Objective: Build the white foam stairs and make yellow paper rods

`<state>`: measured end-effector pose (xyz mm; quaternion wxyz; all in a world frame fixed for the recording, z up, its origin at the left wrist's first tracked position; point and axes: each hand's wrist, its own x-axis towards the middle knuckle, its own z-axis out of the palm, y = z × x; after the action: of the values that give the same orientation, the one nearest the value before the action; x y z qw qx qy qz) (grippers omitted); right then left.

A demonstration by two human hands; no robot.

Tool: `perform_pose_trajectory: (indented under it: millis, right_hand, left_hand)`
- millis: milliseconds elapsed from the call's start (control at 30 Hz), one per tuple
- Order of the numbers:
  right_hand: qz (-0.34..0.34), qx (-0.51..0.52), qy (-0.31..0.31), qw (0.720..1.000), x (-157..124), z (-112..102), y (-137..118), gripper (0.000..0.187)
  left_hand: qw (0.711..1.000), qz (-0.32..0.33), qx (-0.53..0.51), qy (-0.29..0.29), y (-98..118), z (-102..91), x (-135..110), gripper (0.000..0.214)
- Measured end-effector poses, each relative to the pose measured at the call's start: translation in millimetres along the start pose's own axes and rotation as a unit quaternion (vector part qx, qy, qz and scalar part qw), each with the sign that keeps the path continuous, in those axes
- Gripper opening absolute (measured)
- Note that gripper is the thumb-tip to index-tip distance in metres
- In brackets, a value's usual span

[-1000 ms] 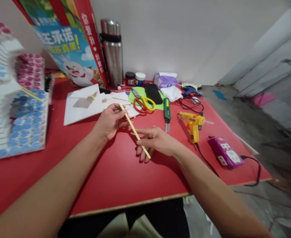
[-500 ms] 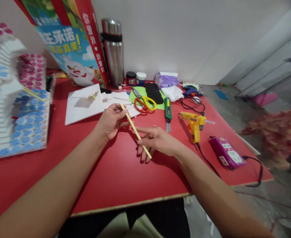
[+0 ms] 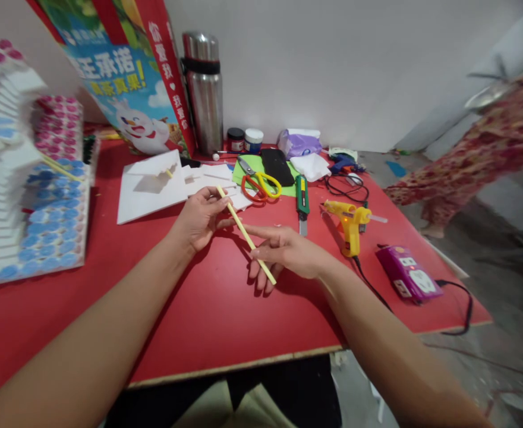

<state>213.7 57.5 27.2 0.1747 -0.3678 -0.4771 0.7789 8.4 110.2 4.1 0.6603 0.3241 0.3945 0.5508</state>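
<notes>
A thin pale-yellow stick (image 3: 240, 227) slants between my hands above the red table (image 3: 199, 315). My left hand (image 3: 204, 217) pinches its upper end between thumb and fingers. Lower down, the thumb of my right hand (image 3: 286, 252) presses the stick against the fingers, with the index finger stretched toward my left hand. Just behind my left hand lie white foam board pieces (image 3: 143, 189). Scissors (image 3: 261, 183) with red and yellow handles rest on green sheets. To the right of them is a green box cutter (image 3: 302, 202) with its blade out.
A yellow glue gun (image 3: 349, 223) and a purple power socket (image 3: 408, 274) with cords sit at right. On the left stands a white structure with blue and pink rolls (image 3: 52, 238). A steel flask (image 3: 204, 95) and a printed bag (image 3: 128, 89) stand behind. A person in patterned trousers (image 3: 475, 142) is beyond the table.
The stick and my right hand have shifted very slightly to the right. My left hand stays in place. The person in patterned trousers has moved forward beyond the table's right side.
</notes>
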Motion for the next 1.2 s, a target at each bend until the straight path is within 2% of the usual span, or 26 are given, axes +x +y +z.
perform_pose_trajectory:
  millis: [267,433,567,633,733,933,1033,1200]
  right_hand:
    - [-0.013,0.06,-0.056,0.997,-2.0,-13.6,-1.7,0.078]
    - [-0.018,0.104,-0.097,0.99,-0.5,-15.9,-2.5,0.071]
    - [-0.011,0.091,-0.109,0.99,-0.7,-13.6,-3.4,0.062]
    - [-0.006,0.075,-0.096,0.993,-1.0,-12.5,-3.6,0.057]
    - [-0.003,0.046,-0.07,0.996,-1.1,-10.9,-2.7,0.055]
    - [-0.028,-0.015,-0.006,0.999,1.9,-3.2,0.1,0.068]
    - [-0.043,-0.053,0.027,0.997,4.0,1.5,0.9,0.071]
    - [-0.063,-0.162,0.061,0.983,6.8,5.3,7.9,0.064]
  left_hand:
    - [0.999,-0.015,-0.038,-0.01,0.1,1.8,-1.7,0.018]
    - [0.997,-0.039,-0.066,-0.009,2.8,4.8,-4.1,0.017]
    - [0.998,-0.032,-0.059,0.005,2.3,5.4,-4.5,0.011]
    - [0.998,-0.021,-0.05,0.018,1.4,6.1,-4.8,0.007]
    - [0.999,-0.005,-0.031,0.039,0.1,7.8,-5.3,0.013]
    - [0.997,0.025,0.008,0.079,-1.4,9.1,-4.8,0.026]
    - [0.994,0.035,0.006,0.104,-1.8,9.0,-3.8,0.027]
    - [0.992,0.04,0.017,0.122,-2.5,8.2,-3.0,0.032]
